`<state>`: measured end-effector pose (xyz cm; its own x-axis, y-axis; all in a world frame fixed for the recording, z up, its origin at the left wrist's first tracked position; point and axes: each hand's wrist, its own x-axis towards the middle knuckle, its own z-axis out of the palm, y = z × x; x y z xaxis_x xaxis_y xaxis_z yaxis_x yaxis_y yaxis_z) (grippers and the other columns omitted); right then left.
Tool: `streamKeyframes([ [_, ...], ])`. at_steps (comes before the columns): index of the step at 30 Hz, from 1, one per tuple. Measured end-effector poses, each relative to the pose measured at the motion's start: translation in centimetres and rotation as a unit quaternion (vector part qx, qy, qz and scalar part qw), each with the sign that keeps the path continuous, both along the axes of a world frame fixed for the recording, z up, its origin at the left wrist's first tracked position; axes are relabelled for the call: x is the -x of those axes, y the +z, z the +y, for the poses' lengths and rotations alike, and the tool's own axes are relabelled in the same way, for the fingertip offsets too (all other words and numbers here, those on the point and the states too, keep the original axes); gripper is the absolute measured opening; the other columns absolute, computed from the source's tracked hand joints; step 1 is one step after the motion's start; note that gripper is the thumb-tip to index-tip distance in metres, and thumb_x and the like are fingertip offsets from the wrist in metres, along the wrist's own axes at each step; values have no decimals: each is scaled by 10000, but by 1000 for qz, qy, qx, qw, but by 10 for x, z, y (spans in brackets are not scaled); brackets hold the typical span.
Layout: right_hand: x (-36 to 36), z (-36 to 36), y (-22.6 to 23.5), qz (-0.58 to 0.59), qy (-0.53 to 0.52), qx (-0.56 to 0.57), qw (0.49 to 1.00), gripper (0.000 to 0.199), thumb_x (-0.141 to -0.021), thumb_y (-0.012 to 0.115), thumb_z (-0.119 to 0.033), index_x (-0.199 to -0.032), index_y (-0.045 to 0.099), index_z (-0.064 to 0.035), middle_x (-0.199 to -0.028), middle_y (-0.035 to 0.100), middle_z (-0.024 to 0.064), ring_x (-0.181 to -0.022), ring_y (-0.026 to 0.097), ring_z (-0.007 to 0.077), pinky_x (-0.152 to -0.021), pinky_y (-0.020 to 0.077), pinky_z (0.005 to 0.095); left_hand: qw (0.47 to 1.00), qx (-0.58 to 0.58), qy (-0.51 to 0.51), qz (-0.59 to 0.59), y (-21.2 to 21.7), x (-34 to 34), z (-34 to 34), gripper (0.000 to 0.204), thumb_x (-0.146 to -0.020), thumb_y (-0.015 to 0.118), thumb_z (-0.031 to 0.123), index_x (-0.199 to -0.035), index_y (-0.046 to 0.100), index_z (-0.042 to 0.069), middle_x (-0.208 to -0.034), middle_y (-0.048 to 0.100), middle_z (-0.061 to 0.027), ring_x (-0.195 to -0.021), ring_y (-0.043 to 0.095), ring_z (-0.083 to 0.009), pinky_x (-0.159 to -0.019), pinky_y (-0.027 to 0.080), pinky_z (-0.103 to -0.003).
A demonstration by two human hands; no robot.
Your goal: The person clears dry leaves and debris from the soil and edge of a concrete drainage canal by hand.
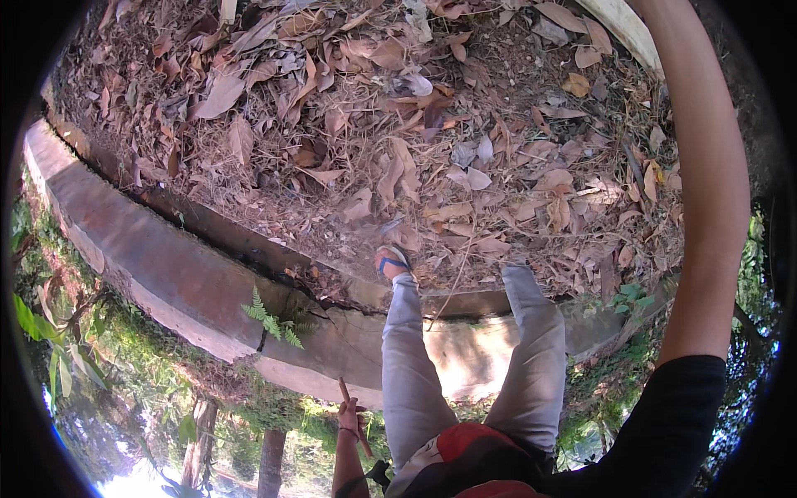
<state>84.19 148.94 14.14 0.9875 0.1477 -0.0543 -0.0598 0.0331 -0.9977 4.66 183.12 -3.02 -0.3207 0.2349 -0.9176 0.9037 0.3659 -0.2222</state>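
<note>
My left hand (349, 417) is low in the head view, left of my legs, with its fingers wrapped round a thin brown stick (365, 444). One end of the stick pokes out above the fist. The other end runs down past the wrist. My right arm (706, 183) reaches up along the right side and leaves the picture at the top, so the right hand is out of sight. Near where that arm leaves the view is a pale curved piece (624, 31), whose kind I cannot make out. Dry brown leaves (398, 170) cover the ground before me.
A low concrete kerb (166, 249) curves across behind my feet, with a narrow gap along it. A small green fern (274, 318) grows on it. My foot in a blue-strapped flip-flop (392, 262) stands at the leaf litter's edge. Tree trunks (271, 461) and greenery lie beyond the kerb.
</note>
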Motion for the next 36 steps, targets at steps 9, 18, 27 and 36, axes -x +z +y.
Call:
streamKeyframes([
  [9, 117, -64, -187, 112, 115, 631, 759, 498, -748, 628, -439, -1056, 602, -49, -1014, 639, 184, -980, 598, 347, -859, 464, 401, 1000, -13, 5, 11, -1, 7, -4, 239, -867, 548, 302, -1007, 508, 113, -723, 596, -84, -362, 405, -112, -317, 332, -270],
  [18, 179, -23, -260, 229, 112, 659, 707, 669, -710, 682, -510, -1267, 467, -207, -1400, 270, 140, -1250, 321, 423, -943, 391, 548, 999, -32, -31, 13, 11, -13, -7, 230, -850, 570, 298, -917, 469, 103, -710, 587, -77, -367, 425, -117, -301, 339, -273],
  [27, 208, -43, -247, 194, 114, 624, 749, 662, -698, 697, -499, -1284, 461, -304, -1410, 259, 133, -1300, 230, 430, -987, 283, 569, 997, 10, -74, -30, 3, -38, -52, 221, -868, 545, 311, -974, 515, 119, -699, 608, -64, -366, 432, -100, -306, 341, -251],
  [36, 191, -51, -273, 210, 84, 577, 785, 485, -769, 675, -237, -1229, 521, -254, -1289, 334, 178, -1176, 400, 465, -926, 436, 484, 995, -3, -97, -11, -1, -27, -55, 229, -872, 520, 300, -1017, 525, 122, -695, 606, -70, -364, 434, -112, -300, 353, -261],
])
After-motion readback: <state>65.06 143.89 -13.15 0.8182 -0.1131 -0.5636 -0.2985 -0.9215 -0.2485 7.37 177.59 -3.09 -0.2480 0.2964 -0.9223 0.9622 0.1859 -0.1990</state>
